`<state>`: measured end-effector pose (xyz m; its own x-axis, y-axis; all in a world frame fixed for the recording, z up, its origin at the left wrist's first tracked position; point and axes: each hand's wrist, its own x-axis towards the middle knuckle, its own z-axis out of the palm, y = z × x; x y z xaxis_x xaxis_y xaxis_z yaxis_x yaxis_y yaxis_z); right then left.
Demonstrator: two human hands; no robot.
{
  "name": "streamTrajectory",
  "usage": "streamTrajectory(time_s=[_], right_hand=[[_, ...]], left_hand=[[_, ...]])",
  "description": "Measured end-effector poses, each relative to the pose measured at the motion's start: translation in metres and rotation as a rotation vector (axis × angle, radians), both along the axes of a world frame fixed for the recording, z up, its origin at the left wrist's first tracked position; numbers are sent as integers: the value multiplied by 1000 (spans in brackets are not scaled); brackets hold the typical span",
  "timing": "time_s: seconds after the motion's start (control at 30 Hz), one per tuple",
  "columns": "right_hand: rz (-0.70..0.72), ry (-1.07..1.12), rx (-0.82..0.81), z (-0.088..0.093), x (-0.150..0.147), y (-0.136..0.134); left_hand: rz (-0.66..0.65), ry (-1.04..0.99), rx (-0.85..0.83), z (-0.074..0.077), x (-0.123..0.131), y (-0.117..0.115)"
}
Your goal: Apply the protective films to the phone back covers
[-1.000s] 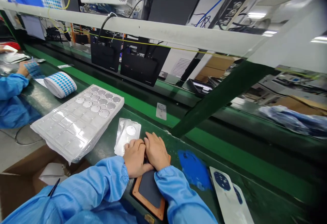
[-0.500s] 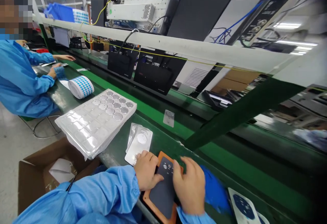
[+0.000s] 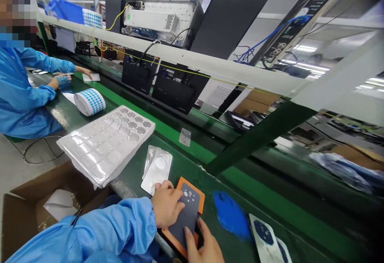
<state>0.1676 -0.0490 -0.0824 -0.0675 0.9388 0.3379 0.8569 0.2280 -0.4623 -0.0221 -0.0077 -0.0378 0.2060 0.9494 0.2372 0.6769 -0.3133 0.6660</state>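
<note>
My left hand point(image 3: 166, 205) lies across the left edge of a dark grey sheet point(image 3: 186, 219), which has small white marks near its top and sits on an orange pad point(image 3: 192, 187). My right hand point(image 3: 205, 247) is low in the view, its fingers at the lower right edge of the sheet and pad. Just beyond my left hand's fingertips lie stacked silver foil sheets point(image 3: 157, 171), each with a round disc. A blue film piece point(image 3: 231, 215) lies to the right, apart from my right hand.
A clear blister tray of round discs point(image 3: 105, 145) and a roll of blue dot labels point(image 3: 89, 102) stand on the green bench. A co-worker in a blue sleeve point(image 3: 27, 91) works at the left. A cardboard box point(image 3: 24, 211) stands below the bench edge. A white sheet with blue circles point(image 3: 264, 235) lies at the lower right.
My hands have moved apart, uncovering the dark sheet. My right hand has dropped to its lower edge. The view has swung left, bringing the co-worker in.
</note>
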Motion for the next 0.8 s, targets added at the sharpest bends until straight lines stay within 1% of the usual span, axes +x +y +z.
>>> streamTrajectory(time_s=[0.07, 0.13, 0.2, 0.27, 0.33, 0.37, 0.43, 0.47, 0.5, 0.53, 0.6, 0.67, 0.7, 0.8], right_hand=[[20, -58, -12, -6, 1, -6], [35, -89, 22, -6, -4, -14], [47, -59, 49, 3, -15, -21], [69, 5, 31, 18, -30, -23], [146, 31, 13, 33, -45, -15], [211, 12, 30, 40, -52, -6], [363, -83, 116, 48, -66, 18], [419, -148, 164, 50, -72, 32], [461, -221, 197, 51, -78, 46], [497, -299, 207, 51, -85, 59], [570, -443, 175, 50, -100, 79], [655, -536, 126, 48, -113, 90], [687, -559, 111, 46, -119, 93], [708, -575, 100, 42, -126, 100]], left_hand=[[-5, -13, -27, 4, 0, -3], [-8, -45, -58, 10, 1, -6], [-21, -107, -93, 16, 1, -8], [-42, -236, -168, 21, 0, -5], [-47, -458, -291, 24, -5, 3], [-32, -579, -354, 24, -9, 10], [33, -756, -439, 25, -21, 26], [82, -790, -444, 26, -30, 34], [141, -782, -410, 26, -40, 39], [203, -736, -337, 28, -51, 43], [328, -579, -113, 30, -74, 41], [406, -396, 108, 33, -99, 29], [421, -321, 186, 35, -113, 21], [457, -134, 325, 46, -162, -3]])
